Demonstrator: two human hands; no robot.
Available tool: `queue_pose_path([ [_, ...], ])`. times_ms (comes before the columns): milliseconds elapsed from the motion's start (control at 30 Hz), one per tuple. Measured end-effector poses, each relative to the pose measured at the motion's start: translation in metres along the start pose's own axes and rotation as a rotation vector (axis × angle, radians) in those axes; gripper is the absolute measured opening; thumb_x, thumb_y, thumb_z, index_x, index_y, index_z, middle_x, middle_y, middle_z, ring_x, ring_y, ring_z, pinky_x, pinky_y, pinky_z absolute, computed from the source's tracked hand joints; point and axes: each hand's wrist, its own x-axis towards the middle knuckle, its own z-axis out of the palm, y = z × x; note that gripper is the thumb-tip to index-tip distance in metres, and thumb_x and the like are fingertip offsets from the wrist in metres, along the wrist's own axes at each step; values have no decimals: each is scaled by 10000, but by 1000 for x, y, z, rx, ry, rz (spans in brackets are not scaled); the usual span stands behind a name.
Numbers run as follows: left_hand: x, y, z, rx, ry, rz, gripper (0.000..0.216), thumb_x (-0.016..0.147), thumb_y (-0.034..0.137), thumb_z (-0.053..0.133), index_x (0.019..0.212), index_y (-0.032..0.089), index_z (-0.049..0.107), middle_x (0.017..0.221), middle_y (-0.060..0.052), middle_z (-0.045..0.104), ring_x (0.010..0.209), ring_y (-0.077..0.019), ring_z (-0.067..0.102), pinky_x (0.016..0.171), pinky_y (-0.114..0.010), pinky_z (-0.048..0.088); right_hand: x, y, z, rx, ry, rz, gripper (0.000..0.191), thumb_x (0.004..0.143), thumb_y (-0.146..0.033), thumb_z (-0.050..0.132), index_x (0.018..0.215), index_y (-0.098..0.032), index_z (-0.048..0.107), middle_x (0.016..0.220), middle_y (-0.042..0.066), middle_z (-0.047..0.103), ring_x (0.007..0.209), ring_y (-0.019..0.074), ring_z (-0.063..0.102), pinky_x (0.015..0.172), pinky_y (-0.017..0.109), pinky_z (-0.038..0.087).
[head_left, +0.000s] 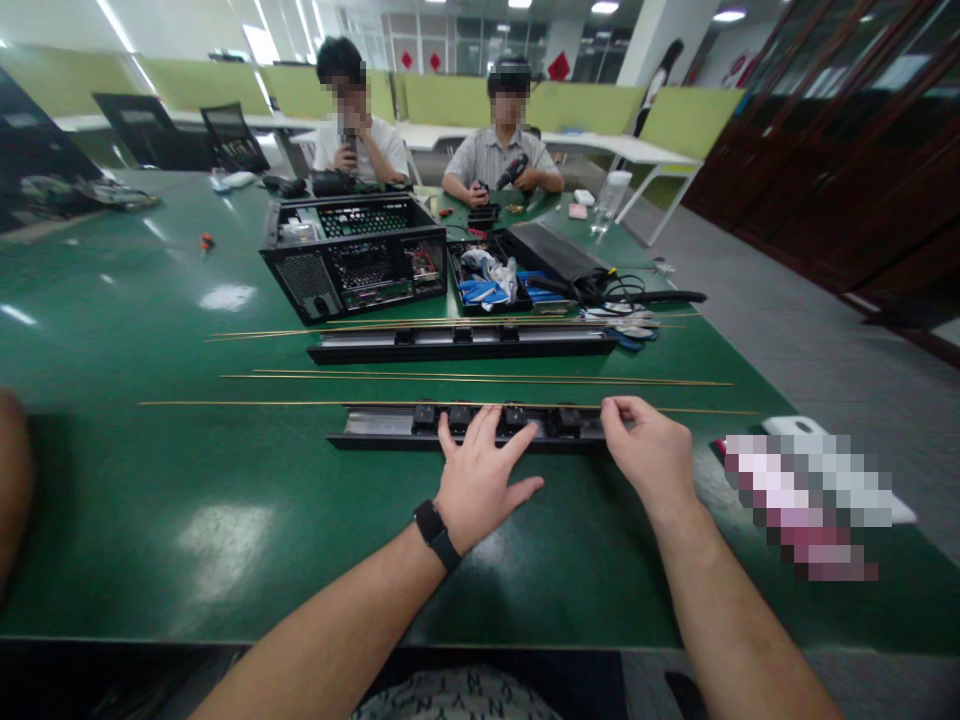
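Observation:
A black track with a silver inside (375, 425) lies lengthwise in front of me, with several black blocks (568, 421) seated along it. My left hand (484, 475), wearing a black watch (435, 532), is spread flat over the track. Its fingertips touch the blocks near the middle. Along the track's far edge runs a long thin brass rod (247, 403), which reaches past both ends. At the track's right end, my right hand (649, 450) is closed, with thumb and forefinger pinching the rod.
More thin rods (487, 376) lie just beyond, then a second track (461, 350). Behind stand a black computer case (352, 260) and a tray of gloves (487, 280). Cables (630, 290) and a white phone-like object (795, 427) are at right. Two people sit opposite; one holds a power drill (512, 172).

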Motion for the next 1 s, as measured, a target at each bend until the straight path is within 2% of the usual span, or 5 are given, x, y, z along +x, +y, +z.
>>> queue_pose_path([
  [233, 0, 0, 0, 9, -4, 0, 631, 950, 554, 773, 1535, 394, 601, 1689, -201, 494, 1582, -393, 436, 1228, -869, 190, 0, 1, 0, 25, -4, -4, 356, 954, -537, 594, 950, -265, 825, 893, 53, 825, 829, 262, 763, 735, 350, 519],
  [567, 0, -1, 1, 4, 2, 1, 625, 948, 566, 774, 1527, 402, 606, 1688, -201, 495, 1585, -380, 439, 1233, -866, 187, 5, 3, -5, -83, 2, 65, 370, 957, -521, 567, 880, -252, 809, 781, 58, 777, 748, 249, 706, 671, 348, 419],
  [1000, 0, -1, 0, -2, -5, -2, 620, 953, 569, 764, 1528, 399, 606, 1686, -195, 498, 1586, -386, 433, 1237, -864, 187, 8, 9, -5, -103, 51, 97, 339, 942, -500, 592, 822, -256, 795, 739, 58, 759, 675, 237, 656, 629, 350, 403],
])
